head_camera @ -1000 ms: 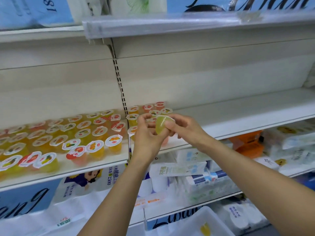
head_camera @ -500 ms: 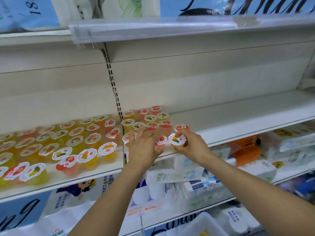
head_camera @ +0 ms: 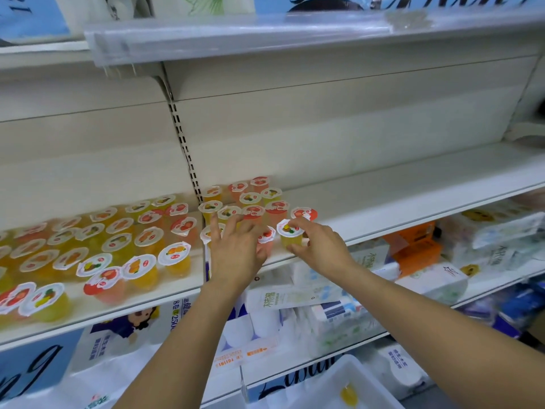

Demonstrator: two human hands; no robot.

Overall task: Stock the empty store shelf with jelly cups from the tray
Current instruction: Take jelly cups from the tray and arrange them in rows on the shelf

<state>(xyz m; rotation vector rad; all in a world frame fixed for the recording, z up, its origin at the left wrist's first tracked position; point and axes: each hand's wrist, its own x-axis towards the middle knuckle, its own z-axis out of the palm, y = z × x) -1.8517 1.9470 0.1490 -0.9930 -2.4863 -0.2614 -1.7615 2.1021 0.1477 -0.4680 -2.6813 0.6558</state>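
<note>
My right hand (head_camera: 320, 249) is closed around a yellow jelly cup (head_camera: 290, 236) that stands upright near the front edge of the white shelf (head_camera: 413, 196). My left hand (head_camera: 236, 249) hovers just to its left with fingers spread, its thumb beside a red jelly cup (head_camera: 267, 235). Behind both hands stands a small cluster of jelly cups (head_camera: 250, 202) in rows. At the bottom edge is the white tray (head_camera: 330, 382) with one yellow cup (head_camera: 349, 395) in it.
The left shelf bay holds several rows of jelly cups (head_camera: 118, 246). A slotted upright (head_camera: 184, 149) divides the two bays. To the right of the cluster the shelf surface is bare. Tissue packs (head_camera: 309, 293) fill the shelves below, and a clear price rail (head_camera: 265, 36) runs overhead.
A second ago both hands held the yellow cup in the air. It has since come down onto the shelf front, and my left hand has let go and spread its fingers.
</note>
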